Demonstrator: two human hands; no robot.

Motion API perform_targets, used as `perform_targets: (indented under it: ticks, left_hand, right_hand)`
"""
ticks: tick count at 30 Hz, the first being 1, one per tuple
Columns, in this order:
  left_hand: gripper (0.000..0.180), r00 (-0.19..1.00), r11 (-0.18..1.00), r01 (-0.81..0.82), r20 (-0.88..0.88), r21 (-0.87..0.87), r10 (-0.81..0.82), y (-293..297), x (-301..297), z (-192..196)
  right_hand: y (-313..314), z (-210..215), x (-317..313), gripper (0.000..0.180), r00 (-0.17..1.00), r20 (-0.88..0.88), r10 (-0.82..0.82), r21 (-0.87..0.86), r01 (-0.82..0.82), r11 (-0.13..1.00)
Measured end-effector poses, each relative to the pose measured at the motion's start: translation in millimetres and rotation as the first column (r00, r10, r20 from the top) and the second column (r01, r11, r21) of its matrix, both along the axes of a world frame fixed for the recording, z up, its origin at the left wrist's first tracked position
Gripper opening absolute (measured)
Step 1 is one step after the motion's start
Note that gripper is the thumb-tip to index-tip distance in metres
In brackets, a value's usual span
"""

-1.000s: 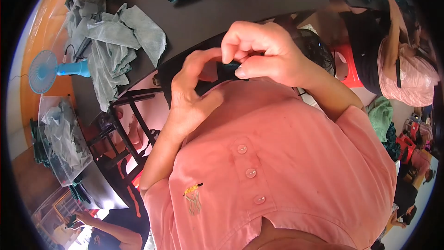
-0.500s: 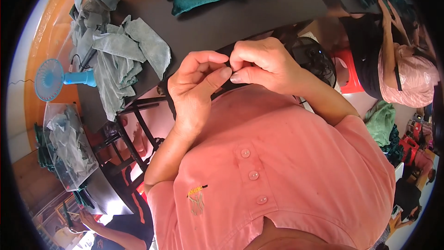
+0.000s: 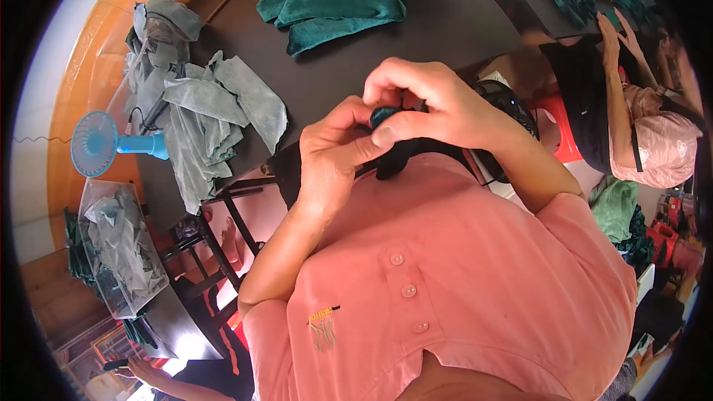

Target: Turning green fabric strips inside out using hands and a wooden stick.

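Observation:
In front of my chest, just off the near edge of the dark table (image 3: 445,33), both hands meet over a small piece of dark green cloth (image 3: 383,114). My left hand (image 3: 334,145) pinches it from the left between thumb and curled fingers. From the other side my right hand (image 3: 431,108) grips it, the thumb lying along the front and the fingers bent over the top. A darker part (image 3: 394,162) hangs below the thumbs; fingers hide much of the piece. Beyond my hands, several folded dark green velvet strips (image 3: 345,9) lie stacked on the table.
Grey-green cloth pieces (image 3: 204,100) spill over the table's left side beside a small blue fan (image 3: 95,144). A clear bin (image 3: 122,249) of similar cloth stands lower left. Co-workers sit at right (image 3: 657,134) and lower left, near a red stool (image 3: 558,130).
Dark green cloth now shows between my hands, where little was visible before. My left hand has shifted right, and my right fingers have lifted and opened somewhat around the cloth.

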State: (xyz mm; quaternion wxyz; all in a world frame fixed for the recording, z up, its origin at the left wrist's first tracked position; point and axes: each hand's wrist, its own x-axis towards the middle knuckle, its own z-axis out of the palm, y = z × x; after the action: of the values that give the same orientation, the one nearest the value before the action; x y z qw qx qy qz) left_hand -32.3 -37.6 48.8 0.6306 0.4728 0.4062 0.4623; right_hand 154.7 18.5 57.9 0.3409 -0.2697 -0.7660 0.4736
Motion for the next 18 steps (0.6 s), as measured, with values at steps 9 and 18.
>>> perform_targets:
  ticks: [9, 18]
  left_hand:
    - [0.022, 0.990, 0.936, 0.138, 0.024, -0.325, -0.138, 0, -5, 2]
    - [0.016, 0.917, 0.945, 0.113, -0.335, -0.306, -0.218, 19, -53, 37]
  right_hand:
    - [15, 23, 12, 0.010, 0.948, -0.247, -0.199, 0.037, 0.215, 0.976]
    - [140, 10, 6, 0.030, 0.922, 0.205, -0.328, 0.486, 0.195, 0.852]
